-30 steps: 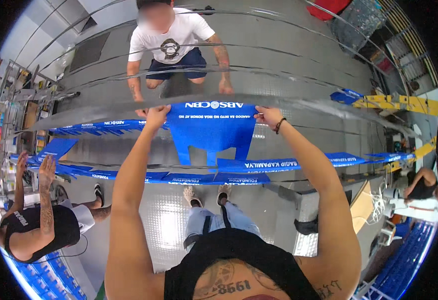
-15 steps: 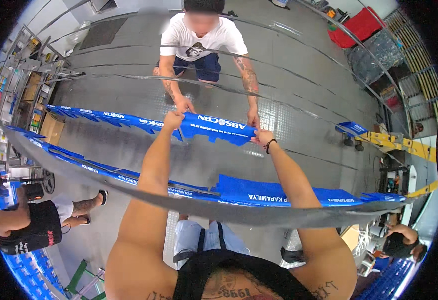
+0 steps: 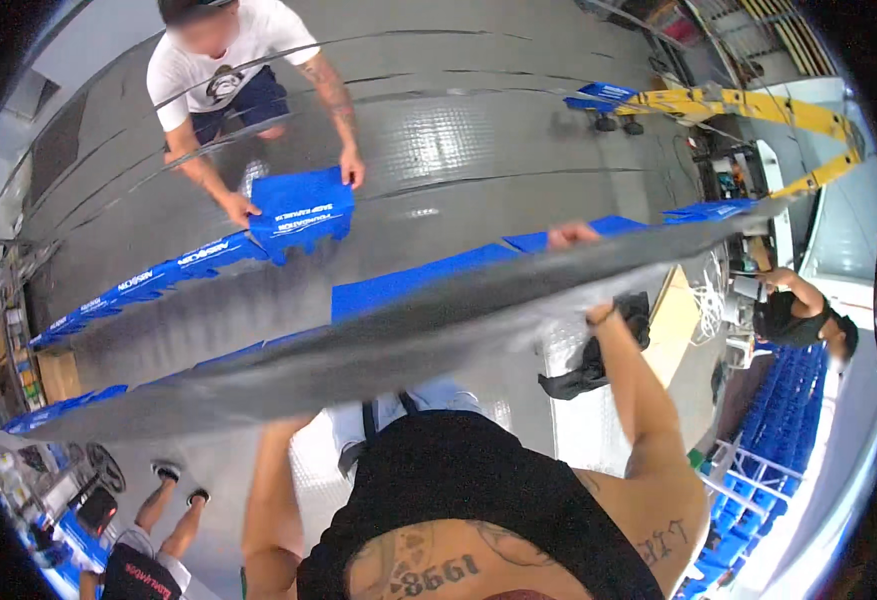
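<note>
Head view: long grey flexible sheet with blue printed panels (image 3: pixel 388 330) spanning the frame above a grey floor (image 3: pixel 478 140).
Looks broad, light and floppy, best held by its edges; right hand (image 3: pixel 570 236) curled over the far edge, left hand hidden beneath, grip impossible to tell; opposite, co-worker's hands (image 3: pixel 243 208) gripping a folded blue panel (image 3: pixel 301 208).

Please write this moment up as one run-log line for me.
right hand: fingers on far edge of grey panel | left hand: hidden behind panel | co-worker's hands: holding folded blue cloth | blue sheets: lined along panel
</note>
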Available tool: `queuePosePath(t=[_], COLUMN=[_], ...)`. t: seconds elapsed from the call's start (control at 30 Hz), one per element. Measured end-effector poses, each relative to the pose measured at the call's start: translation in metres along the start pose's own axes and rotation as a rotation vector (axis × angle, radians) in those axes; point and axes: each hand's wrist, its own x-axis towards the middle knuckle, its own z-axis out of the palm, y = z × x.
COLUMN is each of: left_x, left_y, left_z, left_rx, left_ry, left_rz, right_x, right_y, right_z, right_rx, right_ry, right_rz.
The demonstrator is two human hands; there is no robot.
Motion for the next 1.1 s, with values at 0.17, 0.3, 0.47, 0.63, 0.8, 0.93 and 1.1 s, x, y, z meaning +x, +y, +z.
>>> queuePosePath(t=[0.17,0.3,0.47,0.63,0.8,0.93,1.1], left_x=[0.024,0.031,0.011,-0.013,-0.036,-0.065,-0.04], left_y=[-0.028,-0.019,-0.032,-0.029,-0.02,0.052,0.141], left_z=[0.077,0.091,0.073,0.044,0.006,-0.057,-0.103], left_rx=[-0.369,-0.394,-0.287,-0.349,-0.485,-0.292,-0.545], left_ry=[0.567,0.661,0.69,0.632,0.536,0.655,0.603], left_rz=[0.299,0.362,0.392,0.448,0.453,0.592,0.812], right_x=[-0.084,-0.082,-0.083,-0.092,-0.109,-0.091,-0.018], right_y=[0.031,0.036,0.028,0.019,-0.024,-0.109,-0.186], right_z=[0.034,0.07,0.076,0.084,0.063,-0.012,-0.069], right_rx=[0.536,0.829,0.972,1.083,0.91,0.595,0.93], right_ry=[0.057,0.079,0.104,0.01,-0.032,-0.055,-0.088], right_rz=[0.358,0.349,0.335,0.351,0.247,0.032,-0.142])
